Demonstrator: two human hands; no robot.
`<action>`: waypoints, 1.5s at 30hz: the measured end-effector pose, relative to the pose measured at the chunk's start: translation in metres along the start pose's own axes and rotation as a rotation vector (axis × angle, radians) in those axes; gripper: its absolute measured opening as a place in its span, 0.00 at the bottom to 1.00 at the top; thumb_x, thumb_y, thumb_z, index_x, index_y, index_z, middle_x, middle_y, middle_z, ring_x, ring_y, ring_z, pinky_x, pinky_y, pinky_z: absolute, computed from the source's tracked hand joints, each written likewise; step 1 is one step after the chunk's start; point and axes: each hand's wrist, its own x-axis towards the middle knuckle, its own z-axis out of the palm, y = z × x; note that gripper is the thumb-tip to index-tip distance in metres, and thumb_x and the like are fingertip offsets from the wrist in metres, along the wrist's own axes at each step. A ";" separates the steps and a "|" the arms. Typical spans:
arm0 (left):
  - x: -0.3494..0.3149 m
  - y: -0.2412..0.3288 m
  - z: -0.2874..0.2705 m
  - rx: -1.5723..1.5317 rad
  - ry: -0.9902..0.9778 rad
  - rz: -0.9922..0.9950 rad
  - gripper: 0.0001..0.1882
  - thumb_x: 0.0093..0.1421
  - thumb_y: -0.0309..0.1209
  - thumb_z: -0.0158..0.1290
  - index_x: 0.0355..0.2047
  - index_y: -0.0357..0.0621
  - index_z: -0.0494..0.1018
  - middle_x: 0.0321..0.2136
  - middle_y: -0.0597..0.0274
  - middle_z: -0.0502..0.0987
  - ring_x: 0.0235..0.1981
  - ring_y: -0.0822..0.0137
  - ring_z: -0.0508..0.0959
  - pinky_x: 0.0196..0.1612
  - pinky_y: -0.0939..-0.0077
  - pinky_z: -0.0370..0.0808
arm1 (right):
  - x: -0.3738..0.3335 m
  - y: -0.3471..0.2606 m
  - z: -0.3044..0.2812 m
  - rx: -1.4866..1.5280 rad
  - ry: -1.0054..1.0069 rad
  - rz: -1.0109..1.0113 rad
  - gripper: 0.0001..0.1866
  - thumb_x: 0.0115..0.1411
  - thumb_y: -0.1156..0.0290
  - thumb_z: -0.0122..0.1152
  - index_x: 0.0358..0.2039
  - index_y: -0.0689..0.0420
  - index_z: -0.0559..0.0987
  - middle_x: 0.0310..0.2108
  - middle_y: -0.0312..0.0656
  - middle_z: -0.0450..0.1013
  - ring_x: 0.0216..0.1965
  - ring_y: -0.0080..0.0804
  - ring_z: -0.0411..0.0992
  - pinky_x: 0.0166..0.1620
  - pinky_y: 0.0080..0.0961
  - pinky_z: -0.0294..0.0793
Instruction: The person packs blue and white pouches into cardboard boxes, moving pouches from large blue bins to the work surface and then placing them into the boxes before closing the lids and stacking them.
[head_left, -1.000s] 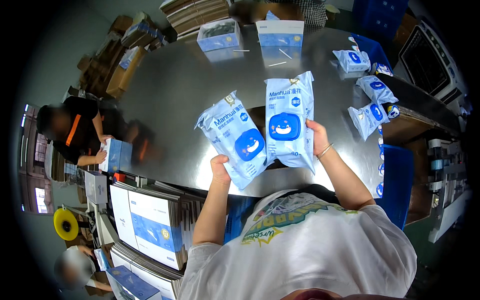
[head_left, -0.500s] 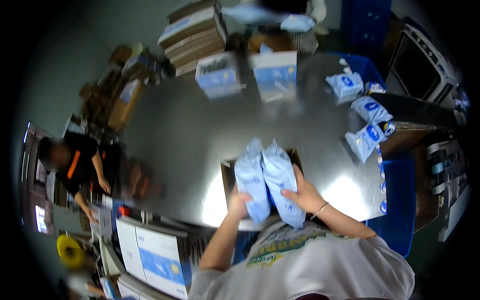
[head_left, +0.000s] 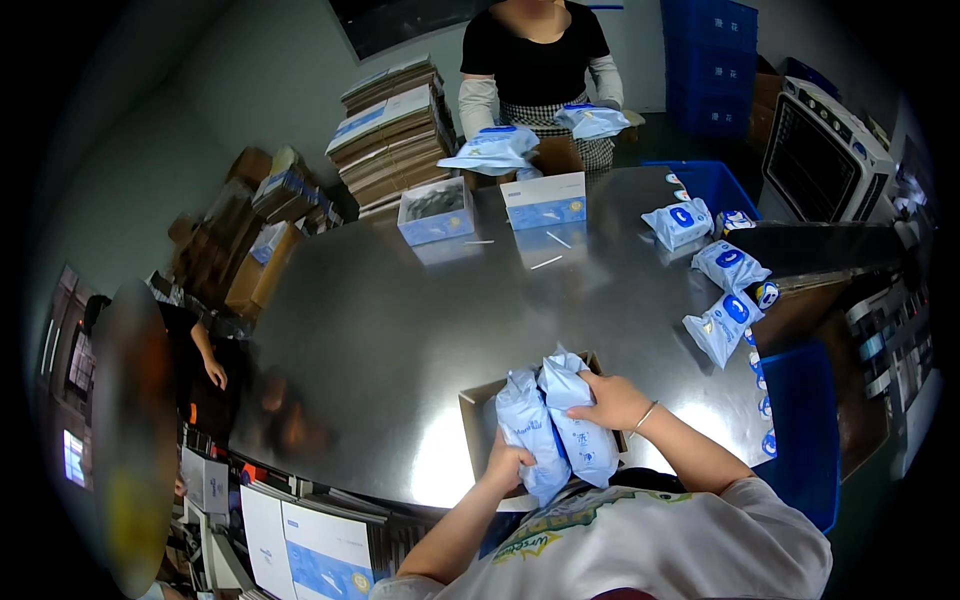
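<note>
Two plump light-blue soft packs stand side by side at the near edge of the metal table. My left hand [head_left: 508, 463] is closed around the lower side of the left soft pack [head_left: 527, 425]. Around the upper part of the right soft pack [head_left: 580, 425], my right hand [head_left: 610, 403] is closed, thumb across its front. Both packs are over an open cardboard box [head_left: 478, 430], which shows around them; its inside is mostly hidden.
Several similar packs [head_left: 728, 265] lie at the table's right side, beside a blue bin [head_left: 715, 190]. Two open boxes [head_left: 545, 205] stand at the far edge, where a co-worker [head_left: 535, 55] holds two packs. Flattened cartons [head_left: 395, 125] are stacked behind. Another person is at left.
The view has tilted up, so the co-worker across the table shows more fully. My hands keep hold of both packs, which now lean slightly differently over the box.
</note>
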 end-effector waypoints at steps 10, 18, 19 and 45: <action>-0.006 0.015 0.000 0.234 -0.142 -0.048 0.52 0.35 0.23 0.57 0.61 0.40 0.42 0.53 0.49 0.61 0.53 0.56 0.64 0.53 0.70 0.61 | -0.005 0.001 0.004 -0.418 -0.221 0.177 0.19 0.55 0.55 0.51 0.30 0.59 0.78 0.29 0.49 0.74 0.33 0.44 0.73 0.35 0.36 0.71; 0.004 0.012 0.004 0.917 -0.199 0.044 0.56 0.41 0.35 0.65 0.61 0.36 0.38 0.54 0.47 0.61 0.55 0.60 0.63 0.56 0.71 0.58 | -0.036 0.032 0.039 -0.484 0.168 -0.210 0.08 0.40 0.68 0.54 0.17 0.57 0.79 0.27 0.45 0.73 0.38 0.39 0.68 0.44 0.32 0.65; 0.001 0.009 0.004 0.996 -0.180 0.089 0.52 0.42 0.39 0.63 0.61 0.42 0.43 0.51 0.41 0.63 0.54 0.55 0.64 0.54 0.70 0.61 | -0.033 0.031 0.030 -0.488 0.193 -0.248 0.08 0.41 0.68 0.54 0.17 0.57 0.79 0.24 0.46 0.73 0.36 0.40 0.69 0.45 0.33 0.65; 0.025 0.050 0.026 1.575 -0.528 0.373 0.14 0.44 0.23 0.48 0.34 0.32 0.67 0.36 0.39 0.71 0.38 0.41 0.70 0.43 0.57 0.68 | 0.039 0.030 0.024 -0.658 -0.679 -0.121 0.13 0.46 0.72 0.51 0.32 0.60 0.80 0.35 0.50 0.74 0.36 0.42 0.73 0.37 0.35 0.72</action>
